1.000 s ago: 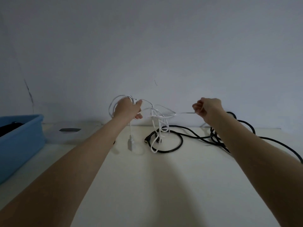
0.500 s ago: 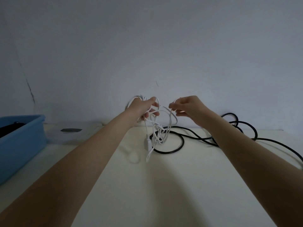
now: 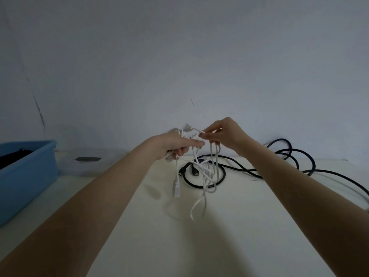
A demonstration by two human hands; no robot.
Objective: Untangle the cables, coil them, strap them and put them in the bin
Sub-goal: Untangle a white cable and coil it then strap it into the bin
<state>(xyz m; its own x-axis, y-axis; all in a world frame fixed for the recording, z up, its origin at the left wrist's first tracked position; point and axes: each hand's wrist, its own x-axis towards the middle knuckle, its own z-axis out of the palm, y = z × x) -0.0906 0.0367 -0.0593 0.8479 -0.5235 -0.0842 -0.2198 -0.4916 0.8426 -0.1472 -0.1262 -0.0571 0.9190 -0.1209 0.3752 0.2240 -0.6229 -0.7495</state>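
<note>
1. Blue bin (image 3: 30,174): far left on the tabletop (image 3: 229,236), something dark inside.
2. Left hand (image 3: 176,144): raised, fingers curled round a bunch of white cable (image 3: 205,176); a plug hangs below.
3. Right hand (image 3: 225,134): just beside the left, pinching a white strand at the fingertips.
4. Black cable (image 3: 289,151): lying in loose loops on the tabletop, behind and right of the hands.
</note>
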